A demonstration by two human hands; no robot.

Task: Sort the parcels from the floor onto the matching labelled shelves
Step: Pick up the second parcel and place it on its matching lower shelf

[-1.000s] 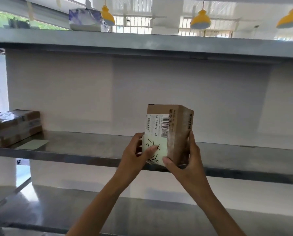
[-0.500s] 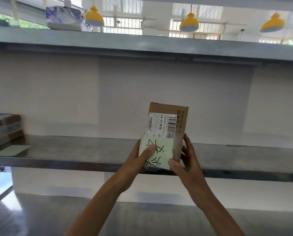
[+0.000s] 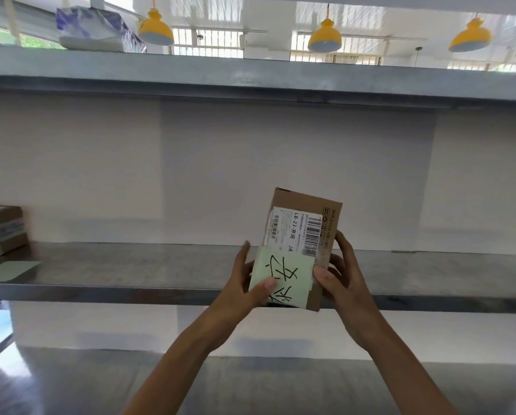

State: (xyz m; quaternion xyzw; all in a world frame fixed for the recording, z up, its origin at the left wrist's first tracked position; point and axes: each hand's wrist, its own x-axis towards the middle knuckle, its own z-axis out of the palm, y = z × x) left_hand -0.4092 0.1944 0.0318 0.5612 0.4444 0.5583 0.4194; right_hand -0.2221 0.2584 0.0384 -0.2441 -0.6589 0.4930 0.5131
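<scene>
Before the middle shelf [image 3: 130, 265], the stiff, probably light parcel [image 3: 303, 232] is gripped at its lower sides by fingers of the left hand [image 3: 238, 289] and right hand [image 3: 346, 283].

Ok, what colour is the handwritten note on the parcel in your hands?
Pale green note with black handwriting, stuck on the brown cardboard parcel; the head view shows it.

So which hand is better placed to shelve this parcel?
Probably right: the right hand wraps the side of the brown cardboard parcel, thumb on its front. The left hand mainly pins the pale green handwritten note with its thumb. The grey metal shelf lies behind.
</scene>
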